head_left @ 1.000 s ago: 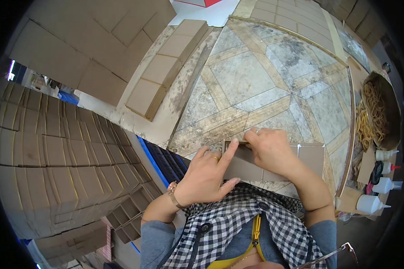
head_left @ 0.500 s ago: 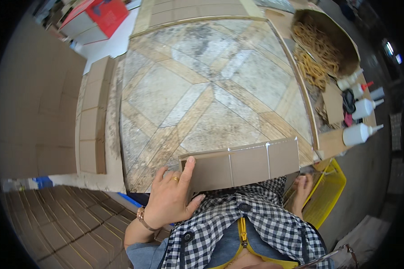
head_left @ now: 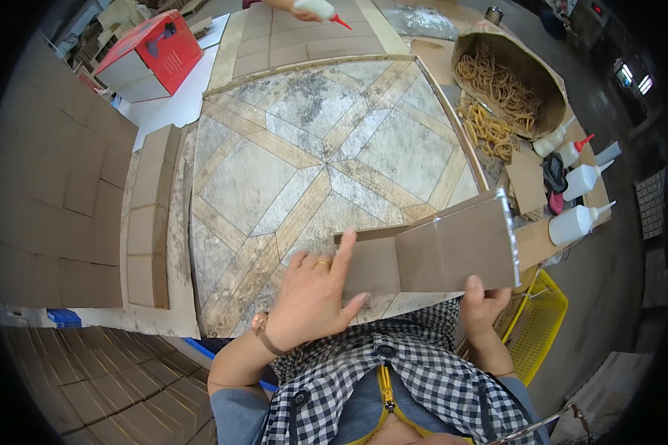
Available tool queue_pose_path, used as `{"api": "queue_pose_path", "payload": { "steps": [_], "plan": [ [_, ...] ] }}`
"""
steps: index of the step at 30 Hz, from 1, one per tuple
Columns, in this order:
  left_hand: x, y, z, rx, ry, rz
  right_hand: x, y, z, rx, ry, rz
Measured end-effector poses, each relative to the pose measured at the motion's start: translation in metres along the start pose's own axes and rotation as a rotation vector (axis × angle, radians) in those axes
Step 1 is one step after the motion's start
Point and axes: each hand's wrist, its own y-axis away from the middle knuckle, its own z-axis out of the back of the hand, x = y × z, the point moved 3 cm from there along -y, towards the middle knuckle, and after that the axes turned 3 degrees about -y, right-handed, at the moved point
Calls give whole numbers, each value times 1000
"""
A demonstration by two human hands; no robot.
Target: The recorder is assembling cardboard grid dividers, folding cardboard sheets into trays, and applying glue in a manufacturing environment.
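A creased brown cardboard piece (head_left: 453, 248) lies along the near edge of the patterned board (head_left: 237, 174). Its right part is bent up at a crease, and a white glue-like line runs down its right edge. My left hand (head_left: 308, 293) rests at the cardboard's left end, index finger stretched onto the upper left corner and thumb spread away. At the lower right corner, my right hand (head_left: 484, 304) pinches the cardboard's near edge; its fingertips are partly hidden.
A stack of folded cardboard (head_left: 148, 222) stands left of the board. On the right are a bag of rubber bands (head_left: 501, 81), white squeeze bottles (head_left: 571, 225) and a yellow crate (head_left: 538, 315). Across the table, another person's hand (head_left: 278, 4) holds a red-tipped bottle (head_left: 315, 9).
The cardboard's right part has bent up and turned, with my right hand coming up to its corner. My left hand has shifted rightward. Another person's hand with a bottle has appeared at the top.
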Motion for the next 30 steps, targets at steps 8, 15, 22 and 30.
{"api": "queue_pose_path", "payload": {
  "steps": [8,15,22,30],
  "plan": [
    [-5,-14,-2,25,-19,-16,51,-20,-39,327,256,376],
    [7,-7,1,-3,361,-27,64,-19,-67,492,642,674],
    [28,25,-22,-73,806,-16,69,-27,-63,781,722,621],
    [24,9,-21,-272,468,-103,-22,-170,8,43,744,255]
  ]
}}
